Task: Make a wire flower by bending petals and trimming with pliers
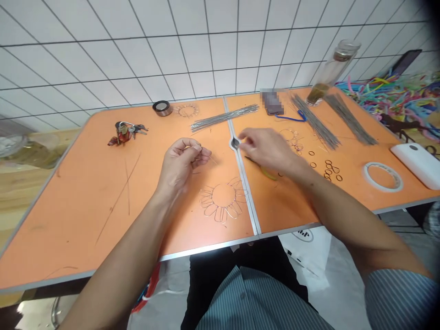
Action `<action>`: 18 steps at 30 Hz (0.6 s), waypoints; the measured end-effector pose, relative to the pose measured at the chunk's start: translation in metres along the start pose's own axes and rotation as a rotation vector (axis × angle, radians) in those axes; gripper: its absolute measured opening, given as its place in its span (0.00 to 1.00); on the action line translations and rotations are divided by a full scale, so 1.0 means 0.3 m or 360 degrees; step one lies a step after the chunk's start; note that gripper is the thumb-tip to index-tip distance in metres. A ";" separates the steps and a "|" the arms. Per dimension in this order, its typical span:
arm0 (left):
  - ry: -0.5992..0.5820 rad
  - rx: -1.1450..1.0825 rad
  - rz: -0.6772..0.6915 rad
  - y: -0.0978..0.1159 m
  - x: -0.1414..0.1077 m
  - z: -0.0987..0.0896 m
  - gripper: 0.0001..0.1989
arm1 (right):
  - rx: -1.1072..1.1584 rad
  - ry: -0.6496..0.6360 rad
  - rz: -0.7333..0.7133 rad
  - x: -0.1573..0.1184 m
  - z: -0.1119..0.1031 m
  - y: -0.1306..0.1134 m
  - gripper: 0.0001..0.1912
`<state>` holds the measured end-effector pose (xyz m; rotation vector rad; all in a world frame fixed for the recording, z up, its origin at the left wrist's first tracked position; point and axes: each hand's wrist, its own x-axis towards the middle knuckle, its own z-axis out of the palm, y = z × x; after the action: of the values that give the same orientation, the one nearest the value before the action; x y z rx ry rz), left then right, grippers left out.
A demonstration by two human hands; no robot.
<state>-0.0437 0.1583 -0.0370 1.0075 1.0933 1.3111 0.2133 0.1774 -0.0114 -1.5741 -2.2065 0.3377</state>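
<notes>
My left hand [178,165] is closed in a pinch on a thin wire [213,160], whose end sticks out to the right of the fingertips. My right hand [264,145], a little blurred, hovers by the metal-rimmed hole [234,144] in the table seam. Its thumb and forefinger are apart, with nothing visible between them. Partly under that hand lies a tool with a yellow handle [268,174] and a dark tip, perhaps pliers. Nearer to me, a flower-shaped ring of looped wire [223,196] rests flat on the orange table [79,183].
Bundles of straight wire [225,118] lie toward the back. Keys [127,133], a tape roll [162,108] and another wire ring [186,110] are at back left. Rightward are small dark rings [332,170], a white tape roll [382,177], a glass bottle [332,73] and a white device [417,164].
</notes>
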 end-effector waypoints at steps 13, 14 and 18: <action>0.0006 -0.0117 -0.0286 -0.011 0.024 0.005 0.07 | -0.0862 -0.0327 0.0357 -0.005 -0.042 0.144 0.15; 0.0011 -0.0126 -0.0285 -0.013 0.026 0.005 0.07 | -0.0863 -0.0289 0.0341 -0.007 -0.039 0.139 0.17; 0.0012 -0.0161 -0.0270 -0.023 0.028 0.003 0.07 | -0.0754 -0.0120 0.0467 -0.015 -0.066 0.103 0.21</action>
<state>-0.0416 0.1664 -0.0437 0.8174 1.0828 1.2206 0.2496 0.1827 -0.0078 -2.1750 -2.2189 -0.0562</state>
